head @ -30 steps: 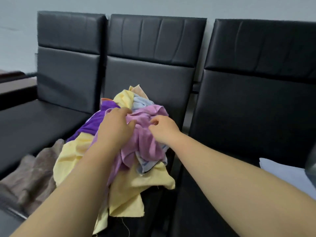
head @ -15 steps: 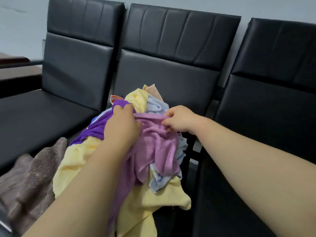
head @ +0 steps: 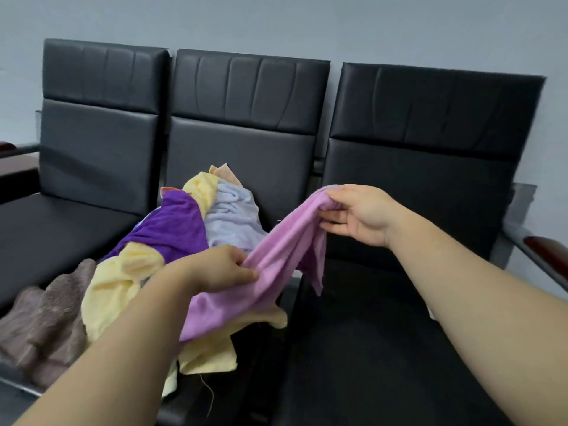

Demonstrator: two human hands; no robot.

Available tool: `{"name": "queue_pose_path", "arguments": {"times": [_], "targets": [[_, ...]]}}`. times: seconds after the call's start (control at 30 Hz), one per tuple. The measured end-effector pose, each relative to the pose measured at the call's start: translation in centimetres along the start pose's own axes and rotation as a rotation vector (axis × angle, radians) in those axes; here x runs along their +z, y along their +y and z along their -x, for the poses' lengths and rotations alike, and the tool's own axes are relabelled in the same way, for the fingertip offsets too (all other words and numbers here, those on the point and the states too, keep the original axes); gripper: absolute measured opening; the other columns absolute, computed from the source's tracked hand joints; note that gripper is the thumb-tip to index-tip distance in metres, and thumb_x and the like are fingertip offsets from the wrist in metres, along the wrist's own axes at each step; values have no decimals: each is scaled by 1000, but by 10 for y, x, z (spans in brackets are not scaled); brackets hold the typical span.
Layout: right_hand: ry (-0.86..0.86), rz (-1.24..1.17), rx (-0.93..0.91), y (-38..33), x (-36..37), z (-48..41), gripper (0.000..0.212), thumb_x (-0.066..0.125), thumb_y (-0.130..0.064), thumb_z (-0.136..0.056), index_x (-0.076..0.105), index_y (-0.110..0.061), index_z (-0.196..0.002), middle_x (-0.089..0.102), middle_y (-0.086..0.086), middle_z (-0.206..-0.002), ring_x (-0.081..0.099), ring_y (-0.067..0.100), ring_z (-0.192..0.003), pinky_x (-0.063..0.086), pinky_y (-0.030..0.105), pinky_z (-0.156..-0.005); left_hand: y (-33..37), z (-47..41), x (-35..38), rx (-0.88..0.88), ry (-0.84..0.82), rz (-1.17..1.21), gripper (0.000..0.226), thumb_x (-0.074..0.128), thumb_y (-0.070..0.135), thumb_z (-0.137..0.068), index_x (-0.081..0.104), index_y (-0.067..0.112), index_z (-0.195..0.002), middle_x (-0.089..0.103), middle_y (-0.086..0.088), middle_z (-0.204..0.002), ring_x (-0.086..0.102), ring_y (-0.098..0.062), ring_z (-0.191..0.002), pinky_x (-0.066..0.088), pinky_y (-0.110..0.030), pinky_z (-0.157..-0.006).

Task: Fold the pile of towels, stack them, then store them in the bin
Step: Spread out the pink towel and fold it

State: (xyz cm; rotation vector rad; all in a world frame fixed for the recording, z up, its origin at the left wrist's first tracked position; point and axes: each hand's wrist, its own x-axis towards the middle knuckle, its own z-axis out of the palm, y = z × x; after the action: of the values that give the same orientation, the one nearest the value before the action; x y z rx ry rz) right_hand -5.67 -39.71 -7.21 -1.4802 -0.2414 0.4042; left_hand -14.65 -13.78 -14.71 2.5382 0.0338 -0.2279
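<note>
Above the bench (head: 399,333), holds a pink towel (head: 276,256) between both hands. Grips its lower part with the left hand (head: 221,269), fingers curled round bunched cloth, thumb along the front. Pinches its upper corner with the right hand (head: 356,213), thumb on top, forefinger beneath, remaining fingers loosely spread below.

Stretches the towel on a slant from low left to high right, across the gap between the middle and right seats. Lets one loose flap hang under the right hand and the lower end drape from the left hand onto the pile (head: 196,241). Reaches in with bare forearms from the lower edge of view.

Faces the pile heaped on the middle seat, just behind and below the left hand: purple towel (head: 172,229) on the left, pale blue towel (head: 233,216) to its right against the backrest, yellow towel (head: 120,281) running from the top down the front and over the seat edge, peach towel (head: 226,175) peeking out at the very top. Touches the yellow towel with the pink one's lower end.

Has a brown towel (head: 46,321) just beside the pile, crumpled on the front of the left seat. Looks onto three black padded backrests, a grey wall (head: 276,20) behind them, a reddish-brown left armrest (head: 6,146) and right armrest (head: 545,245) at the ends of the bench.
</note>
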Motion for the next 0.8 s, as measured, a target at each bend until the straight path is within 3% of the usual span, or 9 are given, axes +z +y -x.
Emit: {"name": "queue_pose_path", "arguments": {"times": [0.13, 0.2, 0.23, 0.3, 0.37, 0.47, 0.53, 0.7, 0.8], "targets": [[269, -89, -99, 10, -50, 31, 18, 55, -14, -107, 67, -9, -120, 75, 16, -116, 76, 24, -102, 59, 34, -88, 66, 2, 51, 149, -45, 492, 23, 64, 29, -98, 62, 23, -76, 58, 11, -61, 52, -12, -59, 44, -26, -54], [334, 112, -2, 27, -76, 52, 42, 61, -20, -104, 54, -11, -145, 69, 18, -126, 73, 27, -107, 58, 36, -90, 98, 4, 79, 223, -144, 696, 8, 62, 15, -99, 68, 20, -95, 70, 7, -80, 65, -13, -75, 55, -27, -68], [368, 303, 90, 40, -89, 65, 65, 67, -25, -100, 38, -14, -157, 64, 17, -134, 70, 27, -111, 57, 38, -93, 107, 2, 92, 238, -172, 727, 14, 62, 12, -99, 68, 21, -108, 74, 8, -96, 69, -12, -88, 57, -30, -79], [396, 749, 220, 69, -109, 89, 87, 72, -33, -93, 25, -20, -164, 48, 11, -155, 59, 28, -129, 52, 37, -100, 114, -1, 109, 256, -181, 614, 33, 66, 15, -97, 62, 26, -128, 71, 11, -118, 68, -8, -107, 55, -31, -90], [324, 1045, 234, 100, -114, 112, 67, 69, -34, -94, 45, -23, -155, 49, 4, -156, 54, 25, -133, 46, 33, -104, 111, -2, 120, 272, -153, 250, 39, 71, 28, -93, 60, 27, -131, 67, 9, -121, 66, -9, -108, 55, -28, -88], [79, 1096, 252, 145, -104, 139, 38, 70, -41, -91, 65, -38, -129, 63, -11, -131, 61, 12, -116, 50, 31, -104, 96, 2, 141, 243, -292, -223, 49, 74, 39, -88, 58, 26, -132, 64, 6, -124, 63, -15, -107, 52, -29, -94], [-56, 1113, 249, 171, -95, 152, 37, 70, -42, -91, 66, -38, -127, 64, -15, -126, 62, 6, -111, 49, 29, -105, 85, 3, 157, 245, -400, -376, 55, 77, 42, -85, 58, 27, -134, 63, 6, -129, 61, -16, -109, 49, -29, -96], [-106, 1242, 135, 203, -99, 149, 57, 66, -53, -94, 57, -31, -145, 47, -13, -146, 51, 11, -131, 39, 25, -111, 76, 0, 170, 275, -392, -306, 45, 78, 35, -85, 64, 23, -126, 63, 10, -112, 60, -11, -99, 46, -22, -85], [-59, 1279, 171, 203, -110, 139, 70, 56, -57, -98, 42, -25, -159, 25, -7, -169, 27, 15, -155, 25, 32, -125, 71, -7, 175, 300, -388, -159, 29, 72, 21, -86, 67, 21, -115, 68, 9, -108, 64, -11, -100, 50, -22, -87]]}}
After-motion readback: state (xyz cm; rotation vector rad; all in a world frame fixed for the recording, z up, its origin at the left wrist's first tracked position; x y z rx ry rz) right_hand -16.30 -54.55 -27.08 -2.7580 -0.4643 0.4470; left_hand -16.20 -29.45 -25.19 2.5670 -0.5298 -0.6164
